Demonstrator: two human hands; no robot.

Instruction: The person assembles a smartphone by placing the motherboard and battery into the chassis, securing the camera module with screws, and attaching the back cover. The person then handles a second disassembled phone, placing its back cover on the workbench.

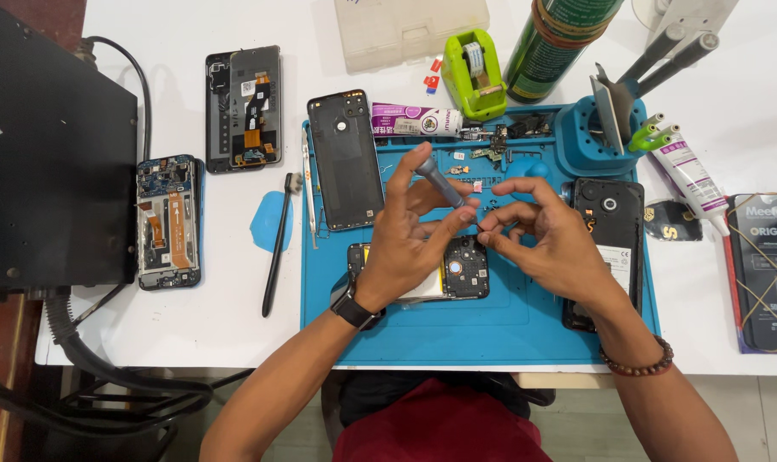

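Head view, steeply down, near workbench [192, 325]

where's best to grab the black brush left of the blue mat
Take the brush at mid-handle, coming from above with fingers across its width. It lies flat on the white table, nearly upright in view. The long thin handle is bare on both sides, and the bristle head sits at the top end.

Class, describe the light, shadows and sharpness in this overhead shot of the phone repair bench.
Head view: even, bright light; white table near washed out; soft short shadows under the left hand and right hand; bench sharp, little blur; black box at left stays dark.
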